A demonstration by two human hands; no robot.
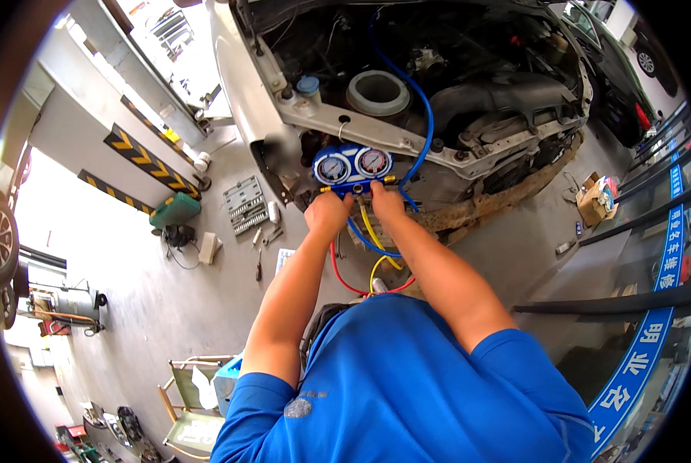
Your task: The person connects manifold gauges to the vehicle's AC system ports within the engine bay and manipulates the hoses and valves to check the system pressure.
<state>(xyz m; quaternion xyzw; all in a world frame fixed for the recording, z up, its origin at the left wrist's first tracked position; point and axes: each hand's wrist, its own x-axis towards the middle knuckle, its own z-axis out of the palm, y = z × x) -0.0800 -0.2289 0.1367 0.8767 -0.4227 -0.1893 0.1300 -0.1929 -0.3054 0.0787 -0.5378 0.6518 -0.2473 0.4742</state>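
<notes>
A manifold gauge set with two round dials hangs at the front of a car whose engine bay is exposed. My left hand is closed at the lower left of its blue body, by a brass fitting. At the lower right, my right hand has its fingers closed against the same body; its fingertips are partly hidden. From the gauges a blue hose loops up into the engine bay. A yellow hose and a red hose hang below, between my forearms.
On the floor to the left lie an open socket set, a screwdriver and a green case. A folding chair stands behind me on the left. Glass panels line the right side, near a cardboard box.
</notes>
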